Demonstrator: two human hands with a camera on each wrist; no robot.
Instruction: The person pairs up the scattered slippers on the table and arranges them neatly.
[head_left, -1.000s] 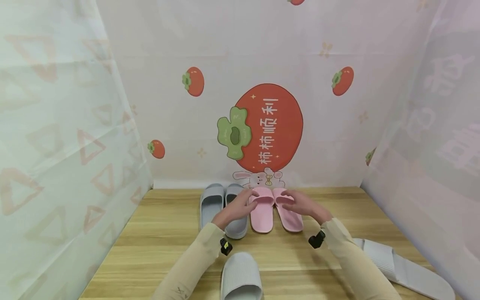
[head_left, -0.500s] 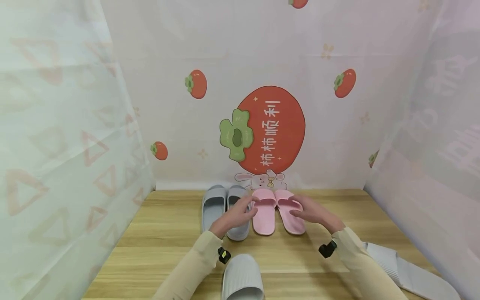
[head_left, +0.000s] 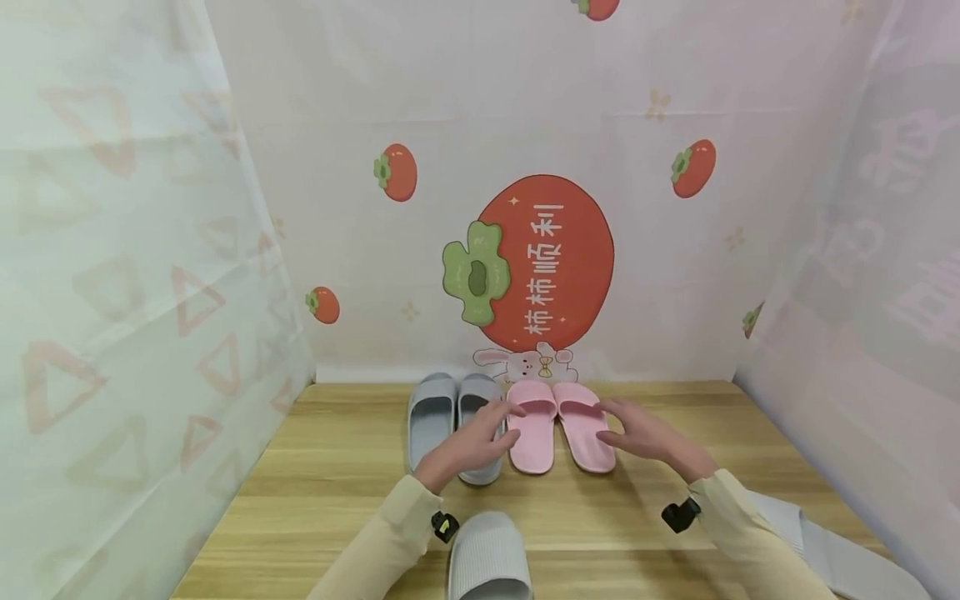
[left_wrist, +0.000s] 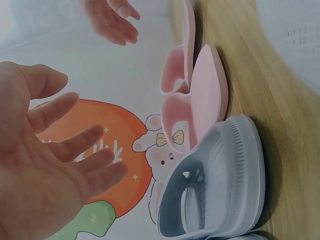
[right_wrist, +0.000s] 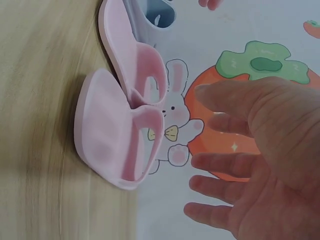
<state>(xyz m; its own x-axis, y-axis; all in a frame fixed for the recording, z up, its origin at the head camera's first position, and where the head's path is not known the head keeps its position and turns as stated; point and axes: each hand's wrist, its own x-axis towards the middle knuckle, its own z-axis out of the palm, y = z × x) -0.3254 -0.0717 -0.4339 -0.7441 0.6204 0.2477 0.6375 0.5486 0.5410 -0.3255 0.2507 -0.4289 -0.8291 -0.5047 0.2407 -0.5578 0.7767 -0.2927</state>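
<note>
Two pink slippers, the left one (head_left: 531, 442) and the right one (head_left: 588, 437), stand side by side against the back wall, their toes touching it and the right one angled outward. To their left is a pair of grey-blue slippers (head_left: 433, 417). My left hand (head_left: 476, 437) hovers over the right grey-blue slipper, partly hiding it, with fingers spread and nothing held. My right hand (head_left: 641, 429) is above and beside the right pink slipper, its fingers loosely extended. Both wrist views show bare palms, the left hand (left_wrist: 55, 145) and the right hand (right_wrist: 260, 150), apart from the slippers.
A light grey ribbed slipper (head_left: 491, 558) lies at the front middle. Its like, another light grey slipper (head_left: 855, 558), lies at the front right, partly behind my right sleeve. White printed cloth walls (head_left: 375, 242) enclose the wooden surface (head_left: 285, 500) at the back and both sides.
My right hand has moved right and slightly down, away from the pink slippers. My left hand has lowered a little. The slippers keep their places; the whole view has shifted slightly.
</note>
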